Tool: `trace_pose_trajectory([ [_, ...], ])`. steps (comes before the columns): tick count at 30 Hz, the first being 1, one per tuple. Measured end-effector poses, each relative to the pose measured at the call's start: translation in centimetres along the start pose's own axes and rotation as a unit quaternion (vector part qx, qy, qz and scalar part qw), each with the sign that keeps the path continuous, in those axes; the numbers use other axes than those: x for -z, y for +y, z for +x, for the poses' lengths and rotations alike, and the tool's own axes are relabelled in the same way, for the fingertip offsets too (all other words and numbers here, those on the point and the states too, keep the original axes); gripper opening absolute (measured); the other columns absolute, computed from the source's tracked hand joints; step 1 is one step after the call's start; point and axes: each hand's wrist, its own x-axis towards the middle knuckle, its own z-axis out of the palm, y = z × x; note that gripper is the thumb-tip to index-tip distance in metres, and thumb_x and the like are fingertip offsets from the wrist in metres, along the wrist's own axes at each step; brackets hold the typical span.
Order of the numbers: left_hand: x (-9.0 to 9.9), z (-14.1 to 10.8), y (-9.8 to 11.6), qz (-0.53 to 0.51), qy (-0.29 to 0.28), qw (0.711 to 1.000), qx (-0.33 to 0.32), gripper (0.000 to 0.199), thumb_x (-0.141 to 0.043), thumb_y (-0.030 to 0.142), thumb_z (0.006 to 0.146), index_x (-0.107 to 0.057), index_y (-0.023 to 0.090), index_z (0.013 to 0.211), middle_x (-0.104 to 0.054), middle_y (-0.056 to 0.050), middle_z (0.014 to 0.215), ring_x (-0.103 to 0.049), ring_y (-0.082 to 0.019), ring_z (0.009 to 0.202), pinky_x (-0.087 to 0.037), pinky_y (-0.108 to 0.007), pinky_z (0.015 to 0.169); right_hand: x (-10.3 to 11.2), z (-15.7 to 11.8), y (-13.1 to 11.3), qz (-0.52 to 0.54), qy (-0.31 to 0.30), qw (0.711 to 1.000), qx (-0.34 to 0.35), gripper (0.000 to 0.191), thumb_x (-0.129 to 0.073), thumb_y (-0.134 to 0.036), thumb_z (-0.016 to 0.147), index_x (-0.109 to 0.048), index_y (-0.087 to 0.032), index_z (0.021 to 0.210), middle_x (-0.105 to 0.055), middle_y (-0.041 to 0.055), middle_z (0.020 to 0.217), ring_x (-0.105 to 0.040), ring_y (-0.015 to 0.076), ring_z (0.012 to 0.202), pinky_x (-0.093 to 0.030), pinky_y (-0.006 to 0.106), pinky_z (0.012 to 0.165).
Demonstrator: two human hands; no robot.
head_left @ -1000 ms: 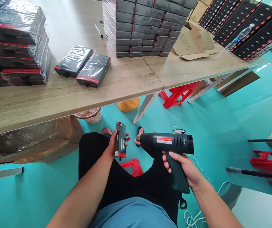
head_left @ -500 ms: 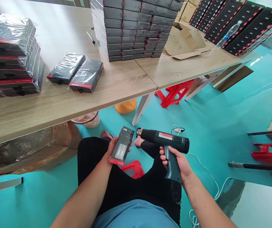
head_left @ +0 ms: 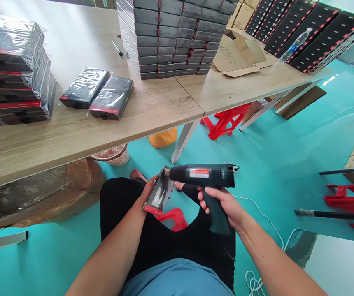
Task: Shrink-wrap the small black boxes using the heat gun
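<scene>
A flat black product box [head_left: 158,196] with a red lower edge rests in my left hand [head_left: 150,190], whose fingers wrap round its sides above my lap. My right hand [head_left: 218,203] grips the handle of a dark green heat gun [head_left: 215,175]. The gun lies nearly level, its metal nozzle pointing left over the upper end of the box; whether it touches cannot be told. On the table, two film-wrapped boxes lie side by side, one box [head_left: 86,87] left of the other box [head_left: 112,98].
A wooden table [head_left: 152,109] spans the front. It bears stacked wrapped boxes [head_left: 16,74], a tall box stack [head_left: 177,41], an open carton [head_left: 238,55] and a pen [head_left: 117,48]. Below stand a bin [head_left: 115,156] and a red stool [head_left: 226,121]. A white cord [head_left: 263,211] trails rightward.
My right hand has moved the heat gun left, bringing its nozzle over the box's upper end. The box has tilted slightly in my left hand.
</scene>
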Motion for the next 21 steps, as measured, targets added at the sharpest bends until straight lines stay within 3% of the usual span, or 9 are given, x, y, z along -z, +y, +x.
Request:
trace_pose_trajectory([
  [2, 0.0, 0.2, 0.0, -0.015, 0.026, 0.999, -0.019, 0.043, -0.054, 0.045, 0.094, -0.072, 0.009, 0.110, -0.077, -0.017, 0.086, -0.074, -0.031, 0.072, -0.058, -0.040, 0.065, -1.0, -0.7, -0.8, -0.123, -0.099, 0.987, -0.012, 0.029, -0.081, -0.038, 0.078, -0.073, -0.016, 0.095, -0.070, 0.0038, 0.073, -0.064, 0.0168, 0.061, -0.050, 0.027, 0.052],
  [4, 0.3, 0.4, 0.0, -0.024, 0.037, 0.998, -0.034, 0.037, -0.055, 0.041, 0.093, -0.073, 0.011, 0.106, -0.077, -0.014, 0.082, -0.075, -0.030, 0.071, -0.058, -0.039, 0.067, -2.0, -1.2, -1.4, -0.209, -0.151, 0.966, -0.007, 0.027, -0.081, -0.039, 0.077, -0.072, -0.016, 0.088, -0.067, 0.0017, 0.066, -0.062, 0.0178, 0.061, -0.050, 0.029, 0.053],
  [8, 1.1, 0.6, 0.1, 0.014, 0.027, 1.000, -0.004, 0.048, -0.052, 0.049, 0.093, -0.073, 0.007, 0.102, -0.077, -0.017, 0.080, -0.073, -0.032, 0.064, -0.058, -0.041, 0.060, -3.3, -1.3, -2.1, -0.225, -0.060, 0.970, 0.066, 0.030, -0.075, -0.046, 0.080, -0.071, -0.018, 0.087, -0.066, 0.0022, 0.072, -0.061, 0.0179, 0.066, -0.052, 0.032, 0.059],
  [9, 1.2, 0.7, 0.1, 0.011, 0.031, 0.999, -0.005, 0.047, -0.052, 0.048, 0.093, -0.073, 0.007, 0.099, -0.077, -0.016, 0.077, -0.073, -0.031, 0.061, -0.057, -0.040, 0.059, -3.4, -1.3, -2.0, -0.229, -0.062, 0.970, 0.062, 0.030, -0.075, -0.047, 0.080, -0.071, -0.018, 0.086, -0.066, 0.0022, 0.072, -0.061, 0.0179, 0.066, -0.052, 0.032, 0.059],
  [13, 1.3, 1.1, 0.2, -0.046, 0.060, 0.996, -0.049, 0.033, -0.053, 0.037, 0.094, -0.073, 0.012, 0.090, -0.073, -0.008, 0.064, -0.069, -0.023, 0.053, -0.056, -0.033, 0.060, -3.6, -1.5, -1.2, -0.293, -0.164, 0.942, -0.014, 0.026, -0.078, -0.042, 0.077, -0.068, -0.018, 0.079, -0.063, 0.0007, 0.065, -0.059, 0.0179, 0.060, -0.050, 0.032, 0.054],
  [18, 0.8, 1.2, 0.0, -0.035, 0.078, 0.995, -0.057, 0.032, -0.058, 0.038, 0.093, -0.074, 0.011, 0.086, -0.075, -0.011, 0.069, -0.071, -0.026, 0.058, -0.057, -0.036, 0.064, -3.6, -1.3, -0.9, -0.275, -0.078, 0.956, 0.063, 0.028, -0.070, -0.046, 0.084, -0.067, -0.019, 0.080, -0.063, 0.0015, 0.067, -0.058, 0.0177, 0.064, -0.052, 0.033, 0.063],
  [21, 0.6, 0.8, 0.0, -0.038, 0.068, 0.996, -0.050, 0.037, -0.054, 0.040, 0.094, -0.075, 0.010, 0.093, -0.076, -0.012, 0.072, -0.073, -0.027, 0.063, -0.058, -0.037, 0.067, -3.9, -1.3, -1.2, -0.297, -0.150, 0.943, 0.012, 0.026, -0.074, -0.044, 0.080, -0.068, -0.019, 0.079, -0.063, 0.0011, 0.066, -0.058, 0.0182, 0.061, -0.050, 0.033, 0.057],
])
